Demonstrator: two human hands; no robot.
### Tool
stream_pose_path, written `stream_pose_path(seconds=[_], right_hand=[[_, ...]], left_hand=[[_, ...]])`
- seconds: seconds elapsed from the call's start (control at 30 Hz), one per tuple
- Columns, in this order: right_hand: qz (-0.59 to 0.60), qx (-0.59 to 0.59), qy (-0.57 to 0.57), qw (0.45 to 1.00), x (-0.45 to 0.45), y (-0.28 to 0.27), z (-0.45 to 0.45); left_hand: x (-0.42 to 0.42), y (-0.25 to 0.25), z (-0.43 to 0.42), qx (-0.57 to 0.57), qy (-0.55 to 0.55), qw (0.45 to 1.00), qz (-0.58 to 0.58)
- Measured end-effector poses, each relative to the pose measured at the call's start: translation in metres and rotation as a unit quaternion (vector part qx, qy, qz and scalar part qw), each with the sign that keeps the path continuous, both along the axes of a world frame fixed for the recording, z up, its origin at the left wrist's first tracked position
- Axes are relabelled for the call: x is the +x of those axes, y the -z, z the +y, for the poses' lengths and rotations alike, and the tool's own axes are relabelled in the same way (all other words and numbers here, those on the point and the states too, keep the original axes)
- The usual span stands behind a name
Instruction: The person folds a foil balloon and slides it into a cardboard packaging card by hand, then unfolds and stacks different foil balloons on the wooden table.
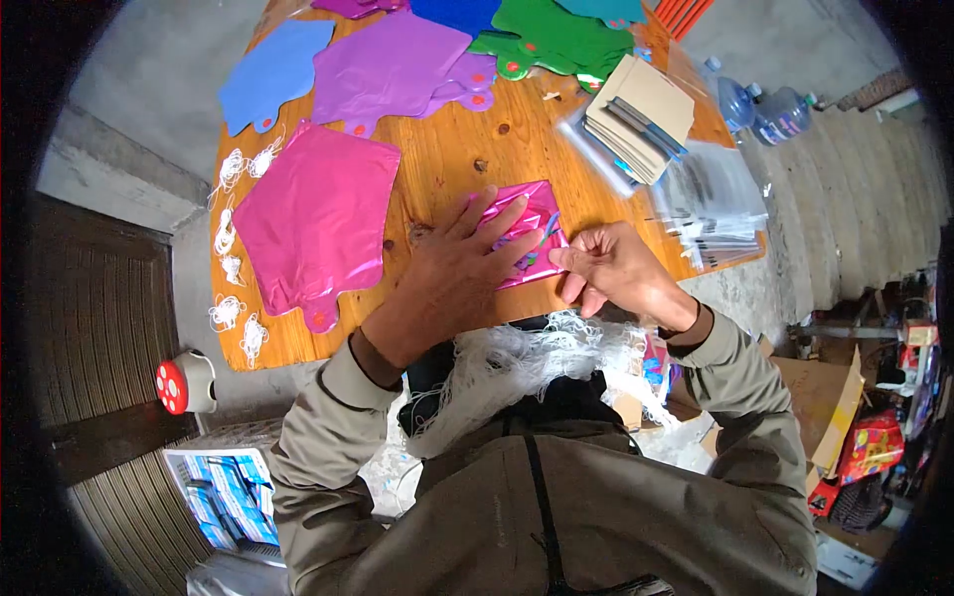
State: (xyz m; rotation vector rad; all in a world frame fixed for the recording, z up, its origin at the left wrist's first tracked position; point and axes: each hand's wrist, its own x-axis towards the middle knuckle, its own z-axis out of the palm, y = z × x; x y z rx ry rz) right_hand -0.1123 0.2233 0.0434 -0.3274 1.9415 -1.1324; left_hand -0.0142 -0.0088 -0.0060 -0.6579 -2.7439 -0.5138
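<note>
Near edge of the wooden surface [437, 149]: pink foil packet [540, 199], folded down to a small, creased rectangle, multicoloured print or strips showing on top. Left hand [447, 263] palm down over its left part, fingers spread, grip wide. Right hand [628, 268] at the right edge, grip narrow, thumb and fingers pinching the foil.

Progress, my reading: folding of this piece well advanced; whether complete, cannot tell. To its left, a large pink foil shape [318, 214] lies flat, unfolded. Purple foil [383, 70], light blue foil [273, 74] and green foil [561, 45] likewise flat, farther back.

Beyond the right hand: stacked tan cards [636, 119], clear sleeves [711, 204] beside them. Small white string bundles [227, 230] along the left edge, already separated; larger string tangle [517, 372] over the lap, loose.
</note>
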Motion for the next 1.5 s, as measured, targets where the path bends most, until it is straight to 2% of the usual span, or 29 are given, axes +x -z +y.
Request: stream_pose_path(seconds=[0.1, 0.13, 0.17, 0.2, 0.23, 0.33, 0.37, 0.47, 0.6, 0.7, 0.9, 1.0, 1.2, 1.3, 1.4, 1.47, 1.5], right_hand=[[0.055, 0.016, -0.007, 0.998, -0.002, -0.001, 0.005], [0.212, 0.021, -0.001, 0.977, 0.002, -0.001, 0.005], [0.364, 0.026, 0.005, 0.931, 0.008, -0.002, 0.005], [0.506, 0.03, 0.013, 0.862, 0.014, -0.003, 0.005], [0.567, 0.036, -0.01, 0.823, 0.02, -0.007, 0.005], [0.633, 0.008, -0.146, 0.76, 0.026, -0.009, -0.008], [0.593, -0.038, -0.19, 0.781, 0.026, -0.006, -0.01], [0.54, -0.03, -0.207, 0.815, 0.022, 0.026, -0.009], [0.536, -0.016, -0.217, 0.816, 0.023, 0.026, -0.003], [0.557, 0.013, -0.241, 0.795, 0.023, 0.026, -0.002], [0.588, 0.012, -0.238, 0.773, 0.022, 0.038, -0.002], [0.574, 0.013, -0.239, 0.783, 0.022, 0.04, -0.002], [0.575, -0.006, -0.226, 0.787, 0.028, 0.036, 0.003], [0.619, -0.04, -0.197, 0.76, 0.03, 0.042, 0.011], [0.52, -0.097, -0.155, 0.835, 0.007, 0.019, 0.036], [0.63, -0.147, 0.022, 0.762, -0.022, 0.018, 0.051], [0.656, -0.112, 0.071, 0.743, -0.041, 0.009, 0.059]], left_hand=[[0.002, -0.002, 0.006, 0.012, -0.013, 1.0, 0.002], [0.002, -0.003, 0.006, -0.001, -0.015, 1.0, 0.007], [0.002, -0.004, 0.006, -0.013, -0.015, 1.0, 0.011], [0.003, -0.004, 0.006, -0.013, -0.017, 1.0, 0.012], [0.004, -0.003, 0.007, -0.013, -0.017, 1.0, 0.012], [0.001, -0.005, 0.008, -0.001, -0.01, 1.0, 0.027], [-0.001, -0.008, 0.009, 0.003, -0.001, 0.999, 0.035], [-0.003, -0.017, 0.013, 0.035, 0.002, 0.999, -0.002], [-0.002, -0.027, 0.015, 0.011, -0.003, 1.0, -0.022], [-0.002, -0.025, 0.009, 0.047, -0.024, 0.995, -0.089], [0.007, -0.027, 0.003, 0.041, -0.007, 0.995, -0.089], [0.012, -0.03, 0.009, -0.016, -0.018, 0.996, -0.09], [0.016, -0.03, 0.009, -0.045, -0.032, 0.995, -0.087], [0.017, -0.028, 0.01, -0.035, -0.035, 0.997, -0.06], [0.018, -0.025, 0.009, -0.038, -0.035, 0.997, -0.049], [0.018, -0.019, 0.008, -0.028, -0.037, 0.998, -0.045], [0.017, -0.018, 0.008, -0.024, -0.037, 0.998, -0.044]])
